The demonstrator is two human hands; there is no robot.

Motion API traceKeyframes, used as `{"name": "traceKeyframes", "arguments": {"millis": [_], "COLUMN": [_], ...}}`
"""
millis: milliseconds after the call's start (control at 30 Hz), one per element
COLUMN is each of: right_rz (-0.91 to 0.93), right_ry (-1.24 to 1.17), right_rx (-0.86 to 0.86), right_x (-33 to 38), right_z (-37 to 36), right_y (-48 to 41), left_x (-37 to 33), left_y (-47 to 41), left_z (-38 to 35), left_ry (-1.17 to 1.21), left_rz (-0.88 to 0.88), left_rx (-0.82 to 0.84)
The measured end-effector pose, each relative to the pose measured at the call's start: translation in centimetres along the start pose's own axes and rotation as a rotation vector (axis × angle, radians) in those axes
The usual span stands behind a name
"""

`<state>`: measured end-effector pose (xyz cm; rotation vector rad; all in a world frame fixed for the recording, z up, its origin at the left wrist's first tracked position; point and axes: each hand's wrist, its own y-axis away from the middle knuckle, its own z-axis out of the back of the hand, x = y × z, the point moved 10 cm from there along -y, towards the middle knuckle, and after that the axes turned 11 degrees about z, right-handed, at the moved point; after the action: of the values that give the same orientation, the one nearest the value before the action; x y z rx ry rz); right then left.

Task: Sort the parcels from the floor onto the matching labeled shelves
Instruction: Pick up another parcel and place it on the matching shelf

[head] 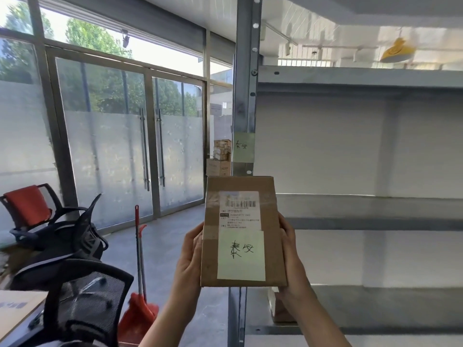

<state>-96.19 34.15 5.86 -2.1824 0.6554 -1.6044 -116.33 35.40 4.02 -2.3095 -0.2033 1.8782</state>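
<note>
Both hands are holding a parcel [243, 231] upright in front of the rack [244, 96], the left hand [189, 256] clasping its left edge and the right hand [290, 259] its right edge, fingers curled behind the cardboard. Its face is carrying a printed shipping label and, below that, a pale note [241, 256] with two handwritten characters. Just above the parcel's top edge, a similar note [243, 147] with the same characters is sticking to the rack's upright post. Shelves [363, 76] are running off to the right from that post; on the lower shelf, behind the right wrist, another box [280, 311] is sitting near the shelf's left end. Left of the hands, a red broom [139, 306] is leaning, office chairs [82, 306] are crowding the corner, and glass doors [140, 146] are standing beyond.
</note>
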Motion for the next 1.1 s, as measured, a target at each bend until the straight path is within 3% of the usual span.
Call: {"name": "traceKeyframes", "arguments": {"millis": [700,1100], "right_rz": [0.061,-0.008], "right_ry": [0.028,0.155], "right_rx": [-0.011,0.058], "right_x": [3.7,6.7], "right_z": [8.7,15.0], "right_y": [-1.5,-8.7], "left_x": [1.4,-1.1], "left_y": [-0.9,-5.7], "left_z": [-9.4,-17.7], "left_ry": [-0.046,-0.013], "left_rz": [-0.010,-0.049], "left_rx": [0.046,0.082]}}
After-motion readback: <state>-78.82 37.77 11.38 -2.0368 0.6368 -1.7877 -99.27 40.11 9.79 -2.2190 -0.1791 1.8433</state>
